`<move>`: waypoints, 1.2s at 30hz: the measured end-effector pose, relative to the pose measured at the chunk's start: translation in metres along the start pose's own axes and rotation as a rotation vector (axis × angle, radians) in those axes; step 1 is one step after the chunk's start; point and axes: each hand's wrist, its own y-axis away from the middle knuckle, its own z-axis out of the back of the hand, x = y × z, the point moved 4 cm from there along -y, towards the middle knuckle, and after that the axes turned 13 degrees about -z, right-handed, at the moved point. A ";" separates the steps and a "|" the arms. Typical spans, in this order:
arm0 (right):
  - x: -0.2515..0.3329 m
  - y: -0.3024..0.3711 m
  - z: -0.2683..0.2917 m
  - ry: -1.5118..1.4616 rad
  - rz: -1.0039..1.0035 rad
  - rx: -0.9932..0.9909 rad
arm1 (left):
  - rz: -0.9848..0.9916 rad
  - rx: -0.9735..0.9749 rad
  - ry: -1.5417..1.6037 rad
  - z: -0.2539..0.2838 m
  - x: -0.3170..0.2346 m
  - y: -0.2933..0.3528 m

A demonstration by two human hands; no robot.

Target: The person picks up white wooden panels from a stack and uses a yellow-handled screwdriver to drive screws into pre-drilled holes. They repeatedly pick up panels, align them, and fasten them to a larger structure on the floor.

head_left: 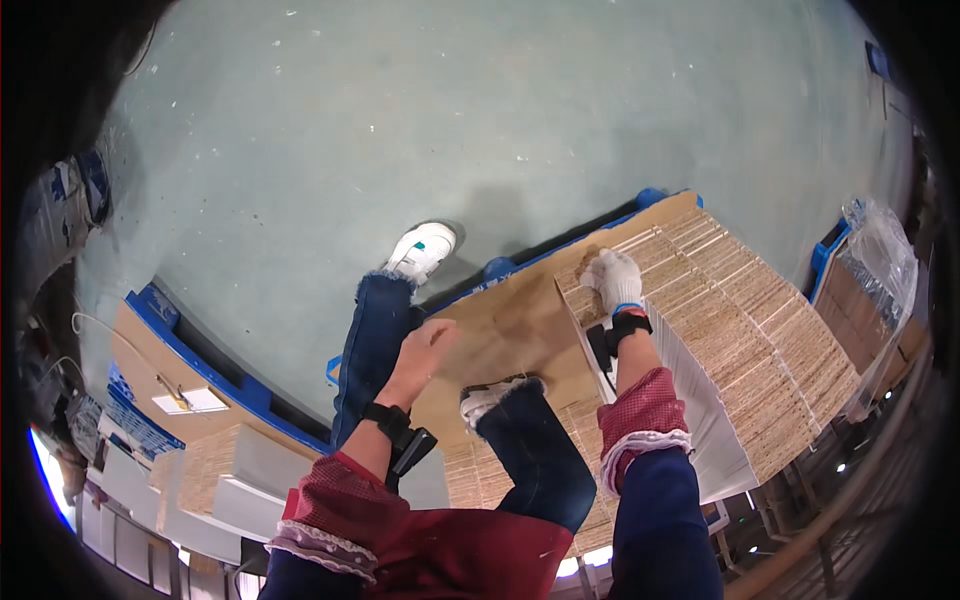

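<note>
My right hand (612, 280), in a white knit glove, is at the far-left corner of a stack of white-faced chipboard panels (740, 350). Its fingers are curled over the edge of an end panel there. The rough brown edges of the panels face up, and the fingertips are partly hidden. My left hand (425, 352) is bare and hangs above a brown cardboard sheet (525, 320), apart from the panels. Motion smears its fingers. Each wrist carries a black strap with a small device.
The cardboard lies on a blue pallet (498, 268), with one of my shoes (495, 398) on it. My other shoe (422, 250) is on the grey-green floor (330, 130). Another blue pallet (250, 390) with boards is at left. A plastic-wrapped load (870, 270) is at right.
</note>
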 end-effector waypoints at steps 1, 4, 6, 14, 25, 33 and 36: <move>-0.007 -0.004 0.002 0.128 0.051 -0.008 | 0.026 0.013 0.059 0.002 -0.002 0.002; -0.005 0.046 -0.044 1.112 0.548 -0.210 | 0.090 -0.056 0.184 0.003 0.015 0.001; -0.042 0.061 -0.066 1.300 0.622 0.040 | 0.108 -0.044 0.229 -0.001 0.008 -0.001; -0.044 0.047 -0.086 2.153 0.515 0.036 | 0.184 -0.041 0.405 0.006 -0.014 -0.009; -0.015 0.116 -0.101 1.643 0.685 0.193 | 0.094 0.099 0.315 0.034 -0.046 -0.004; -0.044 0.248 -0.068 0.799 0.499 0.017 | 0.098 0.053 -0.086 0.170 -0.083 0.044; -0.040 0.321 -0.035 0.706 0.385 0.029 | 0.093 0.073 -0.211 0.243 -0.097 0.070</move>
